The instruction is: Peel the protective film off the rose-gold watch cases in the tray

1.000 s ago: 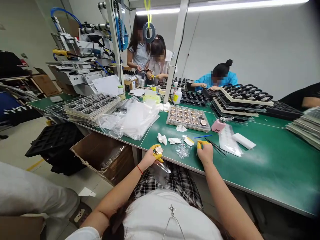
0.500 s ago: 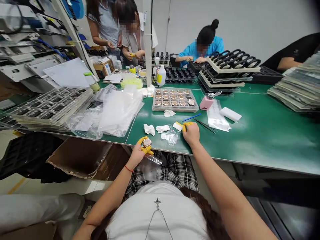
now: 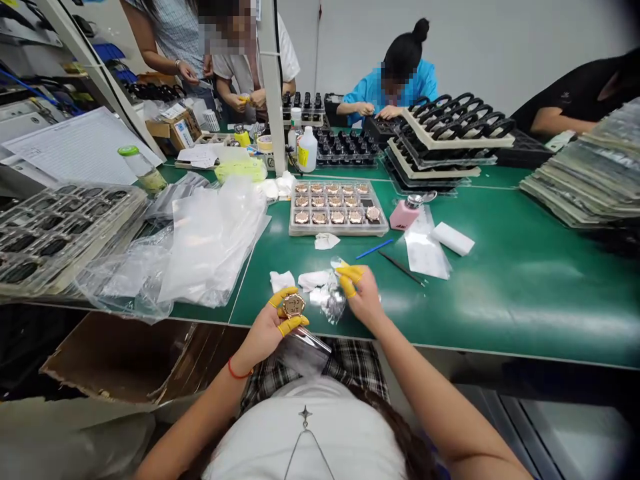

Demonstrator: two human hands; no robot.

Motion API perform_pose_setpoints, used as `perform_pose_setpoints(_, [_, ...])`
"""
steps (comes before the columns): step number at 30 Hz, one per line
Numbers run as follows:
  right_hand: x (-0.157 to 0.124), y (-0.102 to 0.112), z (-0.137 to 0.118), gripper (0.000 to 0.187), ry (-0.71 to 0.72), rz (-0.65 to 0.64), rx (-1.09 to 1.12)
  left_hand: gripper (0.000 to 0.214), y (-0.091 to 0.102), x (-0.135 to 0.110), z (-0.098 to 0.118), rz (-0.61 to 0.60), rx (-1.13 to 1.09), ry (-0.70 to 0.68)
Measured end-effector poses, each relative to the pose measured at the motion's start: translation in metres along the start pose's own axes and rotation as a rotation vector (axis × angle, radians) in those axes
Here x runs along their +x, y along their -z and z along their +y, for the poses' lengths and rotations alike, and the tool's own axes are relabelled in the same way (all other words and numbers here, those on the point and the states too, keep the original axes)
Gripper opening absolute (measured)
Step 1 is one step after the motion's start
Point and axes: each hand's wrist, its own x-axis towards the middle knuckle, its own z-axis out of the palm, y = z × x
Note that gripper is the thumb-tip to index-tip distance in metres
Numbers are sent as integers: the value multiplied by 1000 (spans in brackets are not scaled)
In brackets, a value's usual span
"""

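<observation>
My left hand [image 3: 267, 327], with yellow finger cots, grips a rose-gold watch case [image 3: 293, 306] by its edge. The watch's flat marked face is turned up towards me. To its right, my right hand [image 3: 364, 293], also in yellow finger cots, pinches a small piece of clear film [image 3: 338, 263] just above the green table. Crumpled white tissues [image 3: 315, 280] and a crinkled clear wrapper [image 3: 334, 305] lie between the hands. Beyond them stands a clear tray [image 3: 340, 231] with rows of similar watch cases.
A blue stick [image 3: 374, 249], dark tweezers [image 3: 403, 268], a pink pump bottle [image 3: 405, 213] and a white block [image 3: 453, 239] lie to the right. Plastic bags [image 3: 210, 240] and stacked trays [image 3: 60, 233] fill the left. Several co-workers sit or stand across the table.
My right hand has lifted off the table and moved left, towards the watch, with clear film now at its fingertips. My left hand has turned the watch slightly. The view has shifted.
</observation>
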Motion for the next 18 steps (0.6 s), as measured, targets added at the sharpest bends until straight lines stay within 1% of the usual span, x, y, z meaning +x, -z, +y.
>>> perform_pose_setpoints(2, [2, -7, -24, 31, -77, -196, 242, 66, -13, 19, 16, -81, 27, -18])
perform_pose_setpoints(3, [6, -9, -33, 35, -129, -273, 328, 66, -18, 29, 22, -122, 38, -22])
perform_pose_setpoints(4, [12, -10, -39, 39, -179, -327, 391, 70, -22, 38, 27, -151, 50, -24])
perform_pose_setpoints(6, [37, -4, -39, 44, -238, -355, 445, 85, -24, 53, 32, -141, 82, -32])
perform_pose_setpoints(7, [57, 3, -32, 43, -249, -326, 432, 93, -22, 59, 32, -113, 97, -38])
perform_pose_setpoints(9, [107, 23, -6, 36, -250, -190, 284, 103, -13, 66, 30, -52, 108, -40])
perform_pose_setpoints(10, [136, 35, 10, 32, -248, -65, 126, 105, -6, 68, 28, -35, 99, -34])
perform_pose_setpoints(11, [164, 46, 28, 31, -263, 66, -92, 104, 1, 70, 26, -27, 81, -23])
perform_pose_setpoints(12, [191, 56, 45, 31, -323, 152, -316, 103, 7, 71, 24, -19, 63, -9])
perform_pose_setpoints(13, [214, 63, 62, 33, -361, 184, -393, 102, 13, 71, 22, -10, 46, 3])
perform_pose_setpoints(15, [246, 68, 90, 32, -405, 159, -473, 97, 22, 71, 19, 9, 20, 19])
perform_pose_setpoints(16, [255, 67, 101, 30, -413, 120, -485, 94, 24, 70, 18, 19, 12, 24])
perform_pose_setpoints(18, [261, 60, 115, 26, -406, 50, -530, 84, 26, 70, 18, 38, 9, 31])
